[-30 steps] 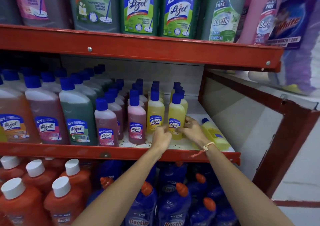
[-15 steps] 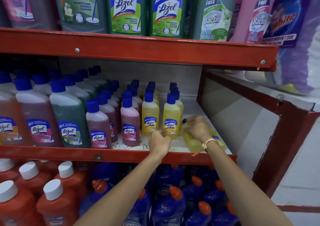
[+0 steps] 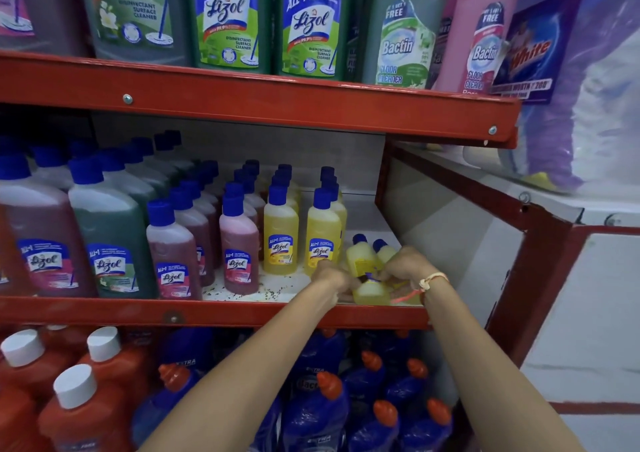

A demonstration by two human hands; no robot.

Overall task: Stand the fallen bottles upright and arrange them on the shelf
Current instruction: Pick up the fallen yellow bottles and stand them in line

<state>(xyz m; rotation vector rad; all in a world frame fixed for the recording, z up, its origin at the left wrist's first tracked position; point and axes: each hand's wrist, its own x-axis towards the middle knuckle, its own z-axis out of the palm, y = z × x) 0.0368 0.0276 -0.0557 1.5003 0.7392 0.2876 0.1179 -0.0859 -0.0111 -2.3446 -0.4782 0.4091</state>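
Two small yellow Lizol bottles with blue caps lie on their sides at the right end of the middle shelf (image 3: 242,311), caps pointing to the back. My left hand (image 3: 330,276) is closed against the left side of the left fallen bottle (image 3: 363,264). My right hand (image 3: 404,265), with a thread band on the wrist, is closed over the right fallen bottle (image 3: 385,252) and hides most of its body. Just left of them, upright yellow bottles (image 3: 320,235) stand in two rows running to the back.
Rows of upright pink, maroon and green Lizol bottles (image 3: 239,244) fill the shelf to the left. The red upper shelf beam (image 3: 263,105) hangs close overhead. The red frame post (image 3: 533,278) bounds the right side. Orange and blue bottles (image 3: 329,399) stand on the shelf below.
Both hands have moved right from the upright yellow bottles onto the fallen ones. The right hand now covers a lying bottle, and the left hand has closed in beside it.
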